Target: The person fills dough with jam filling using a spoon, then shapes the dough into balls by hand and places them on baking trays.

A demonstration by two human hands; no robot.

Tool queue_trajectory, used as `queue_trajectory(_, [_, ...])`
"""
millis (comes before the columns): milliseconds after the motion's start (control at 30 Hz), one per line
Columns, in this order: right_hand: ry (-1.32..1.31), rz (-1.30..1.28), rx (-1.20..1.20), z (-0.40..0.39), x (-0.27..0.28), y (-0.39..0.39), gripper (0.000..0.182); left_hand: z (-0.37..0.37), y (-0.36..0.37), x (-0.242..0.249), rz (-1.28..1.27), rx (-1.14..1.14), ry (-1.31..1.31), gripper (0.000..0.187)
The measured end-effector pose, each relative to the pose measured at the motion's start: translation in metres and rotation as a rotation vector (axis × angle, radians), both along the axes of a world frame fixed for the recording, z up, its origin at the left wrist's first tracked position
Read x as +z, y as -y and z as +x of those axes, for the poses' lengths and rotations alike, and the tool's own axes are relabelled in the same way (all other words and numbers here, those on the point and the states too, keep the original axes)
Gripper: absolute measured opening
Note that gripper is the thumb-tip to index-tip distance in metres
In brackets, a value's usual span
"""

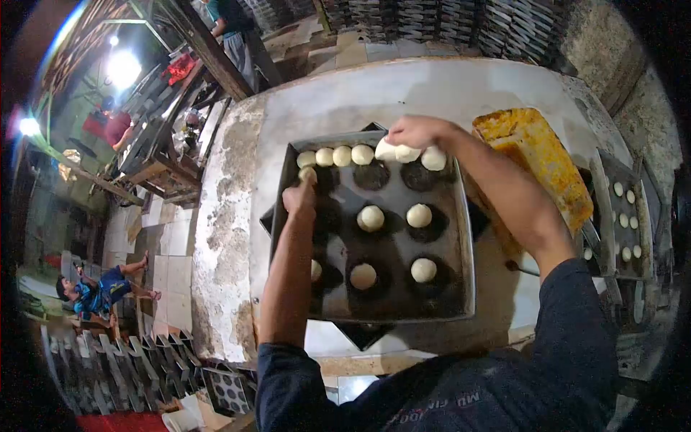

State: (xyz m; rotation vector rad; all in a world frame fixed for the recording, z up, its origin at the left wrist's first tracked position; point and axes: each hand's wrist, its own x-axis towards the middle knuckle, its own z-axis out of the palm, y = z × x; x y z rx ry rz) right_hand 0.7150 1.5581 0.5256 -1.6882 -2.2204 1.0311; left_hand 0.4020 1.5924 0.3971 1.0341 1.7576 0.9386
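Baking tray: the deep metal tray [392, 245] sits squarely in front of you on the pale tabletop [309, 101]; it looks close to square, so it gives you little long axis to work by.
Dough row: the row of dough balls [342, 155] runs left to right along the far wall [331, 140]; its long axis lies across your reach, parallel to that wall.
Left hand: your left hand [299, 198] is inside the tray near its left wall, fingers drawn in around a dough ball [308, 175], which sits just on your side of the row's left end.
Right hand: your right hand [416, 131] is at the far wall, fingers bent down onto a pale dough piece [385, 150] towards the row's right part; whether they pinch it or only touch it, you cannot tell from here.
Nearer hand: your left is nearer the row's left end, your right nearer its right end.
Loose dough: five balls sit spaced apart on your side of the row; the middle ball [371, 218] is slightly nearer your left hand, and the right-hand ball [419, 215] beside it nearer your right.
Right side: a yellow-crusted slab-like container [533, 162] lies beyond your right forearm [507, 180].
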Motion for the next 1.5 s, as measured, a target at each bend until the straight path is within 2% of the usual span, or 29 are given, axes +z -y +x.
queue_trajectory(100, [-0.321, 0.023, 0.018, 0.014, 0.058, 0.121, 0.033, -0.013, -0.007, -0.008, 0.001, 0.002, 0.661, 0.05])
queue_trajectory(167, [-0.508, -0.105, 0.04, 0.044, 0.062, 0.21, 0.033, -0.021, 0.031, 0.038, 0.277, -0.365, -0.201, 0.039])
queue_trajectory(233, [-0.607, -0.18, -0.056, 0.066, 0.048, 0.299, 0.028, -0.005, 0.108, 0.092, 0.389, -0.181, 0.217, 0.029])
queue_trajectory(333, [-0.431, -0.12, -0.076, 0.055, 0.001, 0.372, 0.022, 0.0, 0.192, 0.12, 0.506, -0.299, 0.444, 0.04])
queue_trajectory(400, [-0.221, -0.07, -0.173, 0.039, -0.097, 0.415, 0.029, 0.022, 0.256, 0.127, 0.476, -0.342, 0.539, 0.038])
queue_trajectory(433, [-0.166, 0.137, 0.088, 0.029, -0.133, 0.417, 0.033, 0.029, 0.281, 0.129, 0.438, -0.368, 0.594, 0.035])
queue_trajectory(467, [-0.157, -0.132, -0.207, 0.011, -0.139, 0.429, 0.037, 0.038, 0.309, 0.13, 0.436, -0.423, 0.546, 0.034])
queue_trajectory(500, [-0.162, -0.122, -0.198, 0.003, -0.158, 0.44, 0.037, 0.049, 0.336, 0.131, 0.436, -0.476, 0.498, 0.033])
queue_trajectory(567, [0.352, -0.076, -0.053, -0.002, -0.199, 0.45, 0.046, 0.068, 0.383, 0.118, 0.418, -0.442, 0.499, 0.036])
queue_trajectory(600, [0.193, -0.311, -0.124, -0.001, -0.16, 0.444, 0.06, 0.08, 0.399, 0.107, 0.481, -0.416, 0.403, 0.042])
queue_trajectory(633, [0.189, -0.301, -0.106, 0.0, -0.136, 0.444, 0.06, 0.093, 0.416, 0.099, 0.537, -0.393, 0.303, 0.047])
queue_trajectory(700, [-0.35, 0.404, -0.43, 0.009, -0.102, 0.453, 0.063, 0.128, 0.446, 0.09, 0.489, -0.366, 0.235, 0.065])
queue_trajectory(733, [-0.672, 0.194, -0.401, 0.02, -0.094, 0.461, 0.056, 0.143, 0.459, 0.085, 0.48, -0.466, 0.099, 0.066])
queue_trajectory(767, [-0.674, 0.199, -0.386, 0.028, -0.083, 0.471, 0.056, 0.159, 0.475, 0.088, 0.391, -0.574, 0.044, 0.071])
queue_trajectory(833, [-0.981, -0.036, -0.436, 0.043, -0.054, 0.492, 0.042, 0.188, 0.497, 0.079, 0.545, -0.82, -0.113, 0.09])
queue_trajectory(867, [-0.93, -0.071, -0.571, 0.054, -0.038, 0.507, 0.034, 0.203, 0.509, 0.091, 0.737, -0.771, -0.165, 0.1])
queue_trajectory(900, [-1.031, 0.141, -0.566, 0.06, -0.018, 0.519, 0.031, 0.218, 0.522, 0.102, 0.923, -0.713, -0.216, 0.11])
queue_trajectory(933, [-0.913, 0.429, -0.521, 0.071, -0.018, 0.531, 0.031, 0.225, 0.532, 0.102, 0.799, -0.702, -0.08, 0.122])
queue_trajectory(967, [-0.79, 0.71, -0.47, 0.08, -0.021, 0.543, 0.032, 0.239, 0.546, 0.109, 0.689, -0.638, 0.257, 0.106])
queue_trajectory(1033, [-0.533, 0.853, -0.239, 0.094, -0.013, 0.567, 0.039, 0.256, 0.563, 0.104, 0.452, -0.726, 0.586, 0.08])
queue_trajectory(1067, [-0.612, 0.842, -0.284, 0.092, -0.003, 0.581, 0.041, 0.271, 0.582, 0.117, 0.451, -0.565, 0.634, 0.052])
queue_trajectory(1167, [-0.773, 0.863, -0.39, 0.111, 0.005, 0.611, 0.045, 0.288, 0.606, 0.123, 0.549, -0.487, 0.395, 0.039])
queue_trajectory(1200, [-0.821, 0.848, -0.472, 0.116, 0.002, 0.612, 0.04, 0.298, 0.614, 0.128, 0.705, -0.492, 0.348, 0.032])
queue_trajectory(1300, [-0.906, 0.655, -0.564, 0.131, -0.002, 0.634, 0.035, 0.324, 0.631, 0.102, 1.101, -0.561, -0.009, 0.04])
queue_trajectory(1333, [-0.795, 0.833, -0.645, 0.134, -0.005, 0.631, 0.027, 0.336, 0.634, 0.1, 1.04, -0.569, 0.232, 0.052])
queue_trajectory(1367, [-0.797, 0.834, -0.648, 0.14, -0.014, 0.627, 0.027, 0.349, 0.645, 0.123, 0.743, -0.558, 0.625, 0.06])
queue_trajectory(1433, [-0.909, 0.794, -0.469, 0.155, -0.037, 0.618, 0.023, 0.348, 0.625, 0.108, 0.755, -0.865, 0.465, 0.059])
queue_trajectory(1467, [-0.788, 0.836, -0.565, 0.152, -0.04, 0.611, 0.019, 0.351, 0.622, 0.113, 0.618, -0.809, 0.388, 0.051])
queue_trajectory(1500, [-0.907, 0.723, -0.646, 0.15, -0.059, 0.597, 0.019, 0.353, 0.62, 0.117, 0.479, -0.752, 0.311, 0.044])
